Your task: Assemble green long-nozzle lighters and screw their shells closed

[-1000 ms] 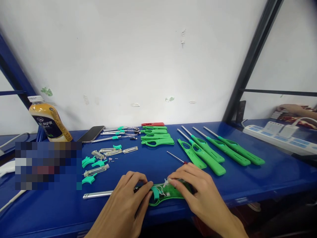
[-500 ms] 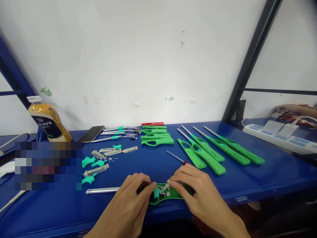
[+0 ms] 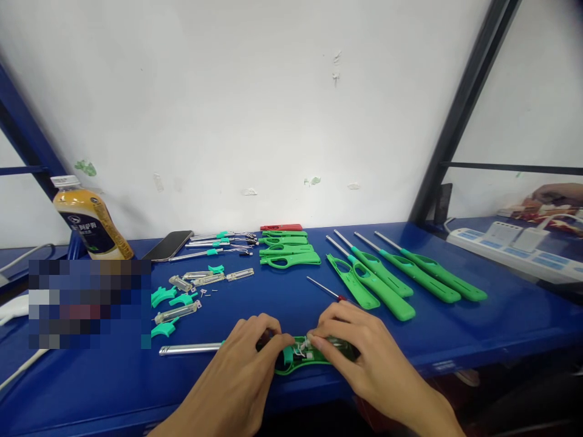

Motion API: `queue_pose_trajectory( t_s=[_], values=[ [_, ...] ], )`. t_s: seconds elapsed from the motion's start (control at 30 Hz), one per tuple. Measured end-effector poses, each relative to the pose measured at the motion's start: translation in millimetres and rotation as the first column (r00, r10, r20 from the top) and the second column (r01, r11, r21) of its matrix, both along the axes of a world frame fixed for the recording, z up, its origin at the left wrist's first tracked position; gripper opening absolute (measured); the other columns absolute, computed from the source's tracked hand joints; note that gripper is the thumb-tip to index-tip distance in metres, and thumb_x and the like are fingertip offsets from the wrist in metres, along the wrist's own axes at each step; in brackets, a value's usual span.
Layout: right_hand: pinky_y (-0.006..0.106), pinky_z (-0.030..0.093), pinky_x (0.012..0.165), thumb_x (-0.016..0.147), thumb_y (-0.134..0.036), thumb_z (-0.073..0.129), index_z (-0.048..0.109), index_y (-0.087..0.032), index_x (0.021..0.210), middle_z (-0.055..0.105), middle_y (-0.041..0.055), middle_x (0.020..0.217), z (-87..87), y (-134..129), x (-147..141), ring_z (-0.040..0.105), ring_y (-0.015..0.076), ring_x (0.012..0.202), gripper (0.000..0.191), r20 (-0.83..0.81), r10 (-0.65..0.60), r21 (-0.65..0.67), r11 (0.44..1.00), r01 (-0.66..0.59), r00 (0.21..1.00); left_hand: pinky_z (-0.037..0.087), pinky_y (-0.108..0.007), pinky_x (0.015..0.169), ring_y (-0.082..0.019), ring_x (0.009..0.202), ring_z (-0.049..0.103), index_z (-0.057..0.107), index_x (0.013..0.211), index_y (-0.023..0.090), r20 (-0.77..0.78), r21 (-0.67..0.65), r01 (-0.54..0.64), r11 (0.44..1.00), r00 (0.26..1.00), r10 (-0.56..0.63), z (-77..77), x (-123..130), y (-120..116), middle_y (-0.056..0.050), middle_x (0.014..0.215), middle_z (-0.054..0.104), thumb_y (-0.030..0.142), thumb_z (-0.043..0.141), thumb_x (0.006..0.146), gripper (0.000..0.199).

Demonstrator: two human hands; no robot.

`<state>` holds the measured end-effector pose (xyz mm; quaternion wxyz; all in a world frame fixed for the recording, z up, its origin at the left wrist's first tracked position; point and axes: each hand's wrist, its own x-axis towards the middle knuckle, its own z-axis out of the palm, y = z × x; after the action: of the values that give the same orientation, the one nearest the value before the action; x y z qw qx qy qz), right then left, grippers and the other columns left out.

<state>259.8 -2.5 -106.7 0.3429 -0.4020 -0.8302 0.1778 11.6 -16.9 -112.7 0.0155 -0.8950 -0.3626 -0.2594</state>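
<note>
Near the front edge of the blue table [image 3: 113, 388], an open, curved green plastic shell [image 3: 296, 368] is being held by the left hand [image 3: 232, 367]. The left hand's grip is closed, with the thumb and fingers being pressed around the shell's narrow end. A straight silver metal tube [image 3: 191, 349] is pointing towards the table's left edge, its inner end being hidden by the same hand. Inside the shell, a teal plastic trigger [image 3: 288, 355] and thin white wires [image 3: 299, 349] are being exposed. A small translucent plastic fitting [image 3: 306, 342] is being pinched by the right hand [image 3: 364, 346] between thumb and fingertip, while the shell's wide end is being partly covered by that hand.

Just beyond the right hand, a screwdriver with a thin metal shaft [image 3: 323, 287] is lying. Towards the table's right edge, 4 green lighters with silver tubes [image 3: 426, 276] are being kept beside a loose green shell half [image 3: 348, 282]. Near the back edge, green plastic shells [image 3: 291, 260] and a red plastic shell [image 3: 281, 228] are being grouped. Towards the left edge, clear plastic reservoirs [image 3: 177, 312] are being mixed with loose teal triggers [image 3: 164, 328].
</note>
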Motion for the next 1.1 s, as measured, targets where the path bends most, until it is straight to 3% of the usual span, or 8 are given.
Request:
queue_pose_trajectory(
  t_s=[0.13, 0.27, 0.63, 0.83, 0.97, 1.03, 1.1],
  values=[
    [0.040, 0.048, 0.108, 0.107, -0.026, 0.059, 0.078, -0.028, 0.097, 0.072, 0.0009, 0.096, -1.2, 1, 2, 0.068, 0.0187, 0.088, 0.022, 0.008, 0.002, 0.002, 1.000, -0.002, 1.000, 0.058, -0.043, 0.088, -0.025, 0.096, 0.064, 0.056, 0.133, 0.025, -0.040, -0.048, 0.019, 0.999, 0.999, -0.021, 4.6, 2, -1, -0.009, 0.115, 0.063, 0.004, 0.037, 0.103, 0.041],
    [0.039, 0.050, 0.105, 0.107, -0.025, 0.059, 0.077, -0.027, 0.095, 0.073, 0.0017, 0.096, -1.8, 1, 2, 0.069, 0.0191, 0.088, 0.022, 0.003, 0.001, 0.010, 1.000, -0.001, 1.000, 0.056, -0.040, 0.089, -0.025, 0.097, 0.061, 0.055, 0.133, 0.027, -0.064, -0.116, 0.028, 0.993, 0.997, -0.035, 10.2, 3, -4, -0.008, 0.118, 0.061, 0.009, 0.046, 0.105, 0.034],
    [0.042, 0.044, 0.112, 0.107, -0.025, 0.058, 0.074, -0.026, 0.092, 0.073, 0.0002, 0.095, -1.4, 0, 0, 0.068, 0.0190, 0.090, 0.022, -0.011, -0.016, -0.017, 1.000, 0.016, 1.000, 0.053, -0.038, 0.086, -0.024, 0.094, 0.058, 0.059, 0.127, 0.027, -0.070, -0.089, 0.041, 0.995, 0.996, -0.048, 5.8, 2, -1, -0.008, 0.116, 0.060, 0.008, 0.045, 0.105, 0.032],
    [0.038, 0.049, 0.099, 0.110, -0.027, 0.050, 0.074, -0.027, 0.100, 0.075, 0.0020, 0.099, -1.5, -3, -3, 0.069, 0.0208, 0.094, 0.026, -0.062, -0.051, 0.028, 0.998, 0.053, 0.997, 0.054, -0.040, 0.084, -0.025, 0.092, 0.059, 0.060, 0.127, 0.025, -0.076, -0.060, 0.041, 0.997, 0.996, -0.045, 7.5, 4, -3, -0.009, 0.115, 0.062, 0.008, 0.047, 0.104, 0.032],
    [0.037, 0.051, 0.092, 0.111, -0.033, 0.047, 0.075, -0.026, 0.104, 0.077, 0.0042, 0.104, -3.5, 2, 3, 0.071, 0.0226, 0.099, 0.029, -0.177, -0.161, 0.104, 0.978, 0.181, 0.971, 0.055, -0.042, 0.086, -0.026, 0.093, 0.061, 0.060, 0.126, 0.026, -0.063, -0.062, 0.036, 0.997, 0.997, -0.040, 8.9, 3, -3, -0.008, 0.115, 0.062, 0.007, 0.049, 0.103, 0.032],
    [0.040, 0.052, 0.091, 0.110, -0.036, 0.050, 0.075, -0.026, 0.104, 0.078, 0.0063, 0.106, -6.2, 8, 12, 0.071, 0.0261, 0.102, 0.028, -0.155, -0.281, 0.173, 0.936, 0.306, 0.947, 0.055, -0.043, 0.088, -0.025, 0.094, 0.062, 0.061, 0.126, 0.026, -0.055, -0.063, 0.032, 0.997, 0.998, -0.036, 9.1, 3, -3, -0.008, 0.115, 0.062, 0.008, 0.049, 0.103, 0.031],
    [0.045, 0.051, 0.093, 0.107, -0.038, 0.054, 0.076, -0.026, 0.109, 0.078, 0.0074, 0.109, -10.3, 14, 25, 0.071, 0.0303, 0.104, 0.025, -0.093, -0.428, 0.265, 0.859, 0.437, 0.899, 0.055, -0.044, 0.090, -0.025, 0.094, 0.063, 0.061, 0.127, 0.027, -0.049, -0.063, 0.028, 0.998, 0.998, -0.031, 9.1, 2, -3, -0.008, 0.115, 0.063, 0.008, 0.049, 0.104, 0.032]
  ],
)
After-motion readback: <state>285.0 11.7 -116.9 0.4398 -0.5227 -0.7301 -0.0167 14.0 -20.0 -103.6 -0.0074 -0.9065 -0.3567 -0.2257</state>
